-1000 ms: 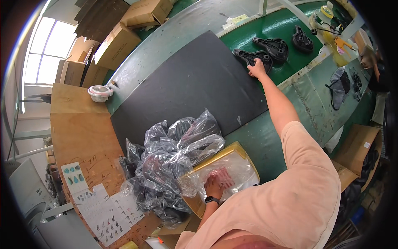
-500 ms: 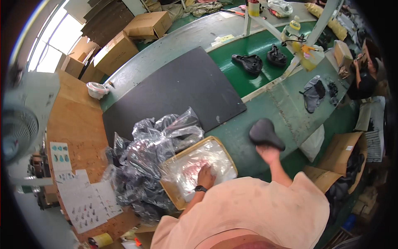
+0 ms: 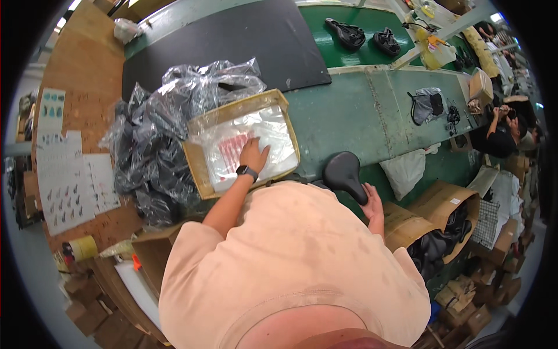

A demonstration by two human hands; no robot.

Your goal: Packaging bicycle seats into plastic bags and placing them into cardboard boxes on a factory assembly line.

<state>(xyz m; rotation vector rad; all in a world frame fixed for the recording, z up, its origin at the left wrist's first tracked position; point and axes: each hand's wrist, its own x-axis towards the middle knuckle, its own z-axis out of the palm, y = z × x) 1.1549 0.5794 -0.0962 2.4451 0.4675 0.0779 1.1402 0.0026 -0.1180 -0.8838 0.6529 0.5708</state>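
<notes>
My right hand (image 3: 372,200) grips a black bicycle saddle (image 3: 344,173) close to my body, above the green table edge. My left hand (image 3: 253,155) lies flat, fingers spread, on a stack of clear plastic bags (image 3: 247,145) inside a shallow cardboard tray (image 3: 197,168). A heap of crumpled clear bags holding dark items (image 3: 154,136) sits just left of the tray.
Two more black saddles (image 3: 349,34) lie on the green conveyor (image 3: 372,104) at the top. A black mat (image 3: 232,41) covers the far table. Printed sheets (image 3: 61,174) lie on the wooden bench at left. Cardboard boxes (image 3: 442,227) stand at right, where another person (image 3: 503,136) works.
My right hand reached to the saddles on the far conveyor, took one and brought it back toward my body. My left hand stayed on the bags in the tray.
</notes>
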